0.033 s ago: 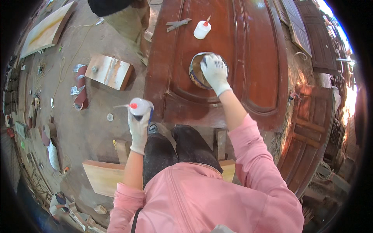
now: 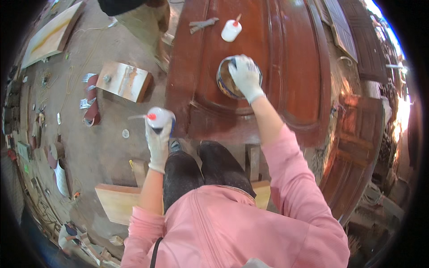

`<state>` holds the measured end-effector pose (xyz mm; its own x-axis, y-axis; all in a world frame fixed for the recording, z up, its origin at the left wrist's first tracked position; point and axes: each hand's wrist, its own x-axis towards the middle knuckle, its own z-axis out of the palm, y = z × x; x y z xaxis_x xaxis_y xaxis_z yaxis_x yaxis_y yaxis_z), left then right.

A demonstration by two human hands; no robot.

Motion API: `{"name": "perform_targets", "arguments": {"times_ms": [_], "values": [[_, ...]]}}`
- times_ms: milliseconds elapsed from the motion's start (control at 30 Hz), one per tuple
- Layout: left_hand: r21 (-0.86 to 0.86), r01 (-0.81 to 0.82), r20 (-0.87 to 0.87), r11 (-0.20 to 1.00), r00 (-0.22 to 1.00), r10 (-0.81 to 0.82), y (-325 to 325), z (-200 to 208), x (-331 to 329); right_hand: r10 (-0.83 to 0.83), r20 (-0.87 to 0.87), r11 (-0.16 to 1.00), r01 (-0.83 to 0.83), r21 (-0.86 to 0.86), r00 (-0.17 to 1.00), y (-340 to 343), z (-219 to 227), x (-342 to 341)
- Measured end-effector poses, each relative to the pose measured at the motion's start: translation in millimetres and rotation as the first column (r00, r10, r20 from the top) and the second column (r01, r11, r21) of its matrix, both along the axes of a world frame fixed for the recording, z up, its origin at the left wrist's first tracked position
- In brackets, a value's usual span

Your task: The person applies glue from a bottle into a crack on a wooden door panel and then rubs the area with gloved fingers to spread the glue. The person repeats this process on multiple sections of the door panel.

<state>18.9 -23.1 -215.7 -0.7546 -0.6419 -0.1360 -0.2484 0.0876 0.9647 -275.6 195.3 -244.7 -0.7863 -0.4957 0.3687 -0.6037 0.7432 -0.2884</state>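
My left hand (image 2: 157, 145), in a white glove, is closed round a white squeeze bottle (image 2: 161, 117) with a red cap and a thin nozzle pointing left. It hangs beside the near left corner of a brown panelled wooden door (image 2: 214, 120). On the door stands a round open tin (image 2: 222, 82) with brown content. My right hand (image 2: 246, 76), also gloved, reaches over the tin with curled fingers at its opening; a dark bit shows by the fingertips, but what they grip is hidden. Farther off on the door lies a second white bottle (image 2: 231, 31) with a red cap.
A grey flat tool or scrap (image 2: 203, 25) lies on the door's far left. Another person (image 2: 143, 27) is beyond its left edge. On the floor at left are a wooden block (image 2: 123, 81) and a reddish sandpaper strip (image 2: 91, 100). More doors (image 2: 353, 152) stand at right.
The view has shifted slightly, so the door and floor things sit a little higher. My right hand has turned slightly over the tin; the left keeps its bottle.
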Motion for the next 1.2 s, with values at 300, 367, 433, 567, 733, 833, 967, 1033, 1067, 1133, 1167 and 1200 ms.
{"name": "perform_targets", "arguments": {"times_ms": [300, 367, 433, 567, 733, 833, 967, 1033, 1067, 1133, 1167, 1200], "values": [[0.031, 0.118, -0.19, 0.993, 0.976, -0.11, -28, -41, -74, 0.099, 0.582, 0.904, 0.171, -0.391, 0.807, -47, 48, 110], [-0.032, 0.157, -0.231, 0.987, 0.96, -0.16, -31, -68, -77, 0.129, 0.487, 0.918, 0.082, -0.388, 0.864, -41, 10, 172], [-0.099, 0.143, -0.197, 0.985, 0.967, -0.16, -30, -80, -78, 0.066, 0.475, 0.971, 0.052, -0.233, 0.878, -42, -4, 215], [-0.173, 0.141, -0.165, 0.975, 0.972, -0.17, -27, -73, -77, -0.016, 0.308, 0.996, 0.044, -0.083, 0.951, -50, -16, 256], [-0.188, 0.205, -0.128, 0.961, 0.964, -0.231, -28, -73, -76, -0.046, 0.182, 0.997, 0.056, -0.05, 0.982, -45, -27, 278], [-0.208, 0.212, -0.143, 0.955, 0.959, -0.244, -30, -73, -78, -0.132, 0.156, 0.989, 0.12, 0.084, 0.979, -52, -24, 292], [-0.226, 0.226, -0.148, 0.947, 0.953, -0.263, -30, -73, -79, -0.141, 0.224, 0.981, 0.106, 0.162, 0.964, -62, -26, 310], [-0.219, 0.23, -0.143, 0.948, 0.954, -0.265, -29, -73, -79, -0.168, 0.258, 0.983, 0.142, 0.116, 0.952, -61, -27, 309], [-0.235, 0.223, -0.145, 0.946, 0.954, -0.261, -29, -72, -79, -0.187, 0.256, 0.979, 0.158, 0.127, 0.949, -61, -27, 307], [-0.265, 0.208, -0.149, 0.942, 0.956, -0.253, -28, -71, -79, -0.223, 0.251, 0.97, 0.19, 0.151, 0.942, -62, -27, 302], [-0.244, 0.195, -0.174, 0.95, 0.955, -0.241, -29, -73, -79, -0.192, 0.255, 0.965, 0.135, 0.223, 0.948, -62, -23, 302], [-0.222, 0.182, -0.199, 0.958, 0.953, -0.228, -31, -77, -81, -0.159, 0.255, 0.97, 0.102, 0.223, 0.954, -60, -23, 305]]}}
